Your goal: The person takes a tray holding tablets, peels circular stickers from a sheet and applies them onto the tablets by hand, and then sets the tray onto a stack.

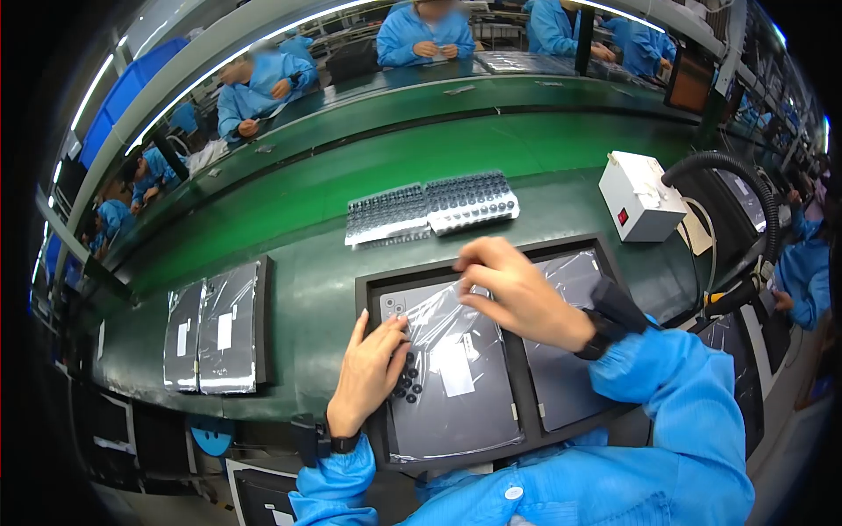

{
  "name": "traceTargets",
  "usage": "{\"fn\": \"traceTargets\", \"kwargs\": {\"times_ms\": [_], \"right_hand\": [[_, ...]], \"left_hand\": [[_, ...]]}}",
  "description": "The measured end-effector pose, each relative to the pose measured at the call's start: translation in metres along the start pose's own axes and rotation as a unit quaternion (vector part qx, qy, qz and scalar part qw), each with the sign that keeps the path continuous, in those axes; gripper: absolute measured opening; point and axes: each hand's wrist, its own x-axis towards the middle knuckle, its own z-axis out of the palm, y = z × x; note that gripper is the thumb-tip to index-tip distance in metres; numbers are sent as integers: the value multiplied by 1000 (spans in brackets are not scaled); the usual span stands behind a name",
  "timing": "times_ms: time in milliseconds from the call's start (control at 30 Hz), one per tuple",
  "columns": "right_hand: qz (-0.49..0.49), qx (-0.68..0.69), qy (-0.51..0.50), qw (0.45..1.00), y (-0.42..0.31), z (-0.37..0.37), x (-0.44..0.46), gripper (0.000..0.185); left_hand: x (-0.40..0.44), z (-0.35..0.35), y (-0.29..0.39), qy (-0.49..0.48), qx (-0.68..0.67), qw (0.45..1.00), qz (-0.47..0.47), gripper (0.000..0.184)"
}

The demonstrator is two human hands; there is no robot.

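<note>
A blue coat (561,486) lies nearest the camera, its sleeves running out to the two grips. The left grip (367,368) is flat, fingers spread, touching the upper left edge of the near tablet (487,394) beside its camera block (392,302). The right grip (502,285) is curled narrow over that tablet's top edge, thumb near the fingers; whether it pinches the film (430,320) cannot be told.

Just right of the left grip, a cluster of black discs (407,386) rests on the near tablet; whether they lie over or under its film is unclear. Below the right grip is a white label (457,364). The far tablet (561,368) lies right of it, partly below the right grip's wrist, and a dark tray (377,287) frames both.

Ahead of the right grip, two disc packs (386,215) (478,200) sit on the green worktop (316,307), looking well filled. Further right is a white box (640,206) with a black hose (735,162) beside it. Well left of the left grip lie two more tablets (226,337) (182,342), filmed and labelled.

The near tablet seems partway through handling: film and label are on, and the discs look loosely bunched rather than set out. The far tablet, filmed too, appears untouched. Whether the left pair is finished or waiting cannot be told.
</note>
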Motion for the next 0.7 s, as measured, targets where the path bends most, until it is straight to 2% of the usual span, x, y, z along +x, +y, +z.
{"fn": "traceTargets", "kwargs": {"times_ms": [67, 133, 200, 267, 700], "right_hand": [[38, 29, -73, 996, 17, 38, 13, 11], [63, 54, -88, 993, 29, 77, 21, 9], [85, 80, -92, 989, 35, 105, 23, 9], [83, 103, -47, 990, 35, 123, 23, 7], [73, 100, -35, 992, 35, 126, 18, 8]], "left_hand": [[-4, 2, 2, 6, 4, 1000, 14, 11], [-6, 1, 5, 10, 3, 1000, 13, 10], [-10, 0, 5, 16, 5, 1000, 10, 10], [-14, 1, 3, 21, -14, 1000, 5, 10], [-17, 2, 3, 56, -53, 997, 6, 9]]}}
